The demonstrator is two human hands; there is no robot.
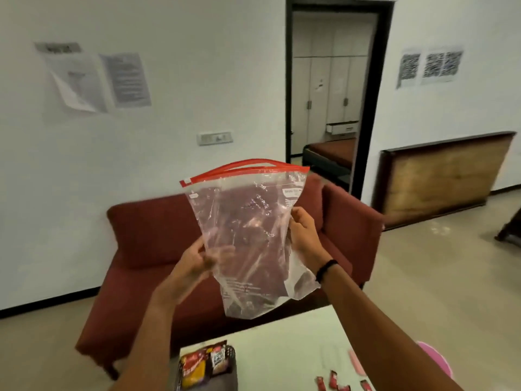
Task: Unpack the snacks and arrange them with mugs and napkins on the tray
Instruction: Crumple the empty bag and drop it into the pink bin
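- A clear zip bag [248, 241] with a red seal strip is held up in mid-air at the centre of the view, above the far edge of the desk [296, 342]; its mouth is at 12 o'clock and gapes open, and nothing shows inside it.
- The left hand [194, 266] has its grip pinched closed on the bag's edge at 9 o'clock.
- The right hand [304, 230] has its grip closed on the opposite edge at 3 o'clock; a dark band [325, 270] circles that wrist.
- Snack packets [204, 365] lie in a dark tray [232, 359] at 6 o'clock on the desk.
- Small red sachets [334, 383] are scattered on the desk at 5 o'clock, beside a pale pink strip [356, 362]; a pink rounded object [434, 359] shows past the right forearm, too hidden to identify.
- A maroon sofa [146, 235] stands behind the bag.
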